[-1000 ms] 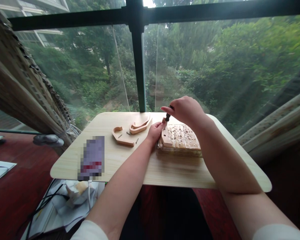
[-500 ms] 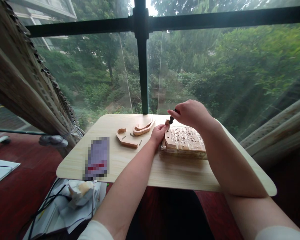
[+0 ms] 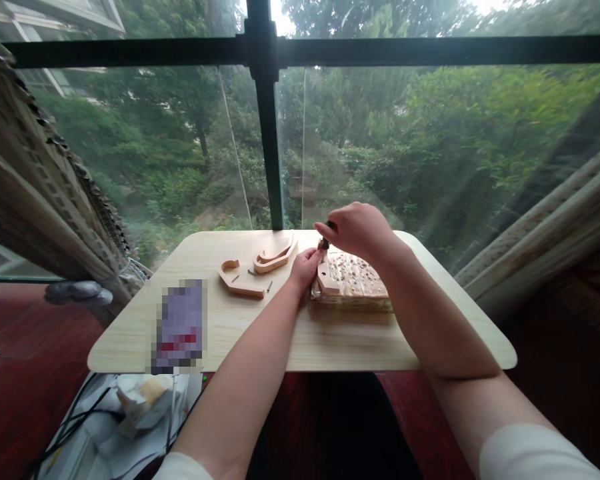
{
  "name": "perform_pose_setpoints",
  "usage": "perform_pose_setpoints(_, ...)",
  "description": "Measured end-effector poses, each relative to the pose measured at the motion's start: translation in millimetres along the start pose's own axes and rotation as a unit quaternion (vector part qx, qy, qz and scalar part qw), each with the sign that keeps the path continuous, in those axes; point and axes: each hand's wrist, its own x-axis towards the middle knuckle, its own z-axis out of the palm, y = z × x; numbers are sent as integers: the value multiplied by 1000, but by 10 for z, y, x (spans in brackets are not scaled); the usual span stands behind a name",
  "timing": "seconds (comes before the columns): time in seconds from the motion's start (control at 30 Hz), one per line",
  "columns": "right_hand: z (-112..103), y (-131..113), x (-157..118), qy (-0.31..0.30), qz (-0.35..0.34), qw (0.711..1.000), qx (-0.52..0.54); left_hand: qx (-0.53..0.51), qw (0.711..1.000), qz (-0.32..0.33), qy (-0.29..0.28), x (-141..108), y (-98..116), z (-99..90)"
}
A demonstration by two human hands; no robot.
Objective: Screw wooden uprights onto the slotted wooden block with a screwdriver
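Note:
My right hand (image 3: 364, 230) is wrapped round the black handle of a screwdriver (image 3: 325, 244), which points down at the far end of a curved wooden hook (image 3: 326, 283). Its tip is hidden. The fingers of my left hand (image 3: 305, 268) close on that hook's far end, right beside the screwdriver. A dark hole shows in the hook, which lies along the left edge of a plastic-wrapped, speckled block (image 3: 357, 273). To the left are two more wooden pieces, an open hook (image 3: 246, 291) and a bent loop (image 3: 275, 263), with screws (image 3: 270, 287) near them.
The pale wooden table (image 3: 330, 347) has rounded corners. A blurred-out purple flat object (image 3: 181, 323) lies at its left front. Below it are papers and black cables (image 3: 75, 420). Curtains (image 3: 45, 180) hang at both sides before a large window.
My view has swung a little to the right, so everything sits further left. Both hands keep their grip on the hook and the screwdriver; the right hand's position over the hook looks much the same.

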Motion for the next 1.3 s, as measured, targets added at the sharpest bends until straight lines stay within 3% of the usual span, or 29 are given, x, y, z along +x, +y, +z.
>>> perform_pose_setpoints(0.07,-4,-48,8,7,57,998,-18,13,1000,14,0,-11,11,2)
perform_pose_setpoints(0.13,20,-71,17,12,67,998,-11,19,999,25,1,-13,8,3)
perform_pose_setpoints(0.47,174,137,27,-51,-51,993,92,-9,1000,24,5,36,-38,-13)
perform_pose_setpoints(0.63,130,37,37,-14,79,995,52,-45,999,10,5,25,-29,-13)
perform_pose_setpoints(0.73,139,139,-36,49,89,983,150,-44,999,14,2,9,-30,-29)
perform_pose_setpoints(0.77,163,227,-78,80,95,969,216,-40,999,14,4,4,-28,-36)
perform_pose_setpoints(0.83,260,463,-180,148,133,905,377,-36,999,5,10,-7,-15,-49)
perform_pose_setpoints(0.9,431,715,-293,180,160,804,544,-45,999,-12,5,-13,11,-58)
perform_pose_setpoints(1.03,894,1032,-518,140,223,598,757,-67,997,-45,-6,-22,85,-68)
perform_pose_setpoints(1.2,1277,1094,-689,125,241,510,816,-39,998,-55,-15,-62,148,-51)
perform_pose_setpoints(1.3,1336,1103,-709,106,240,467,844,34,999,16,35,-91,220,-51)
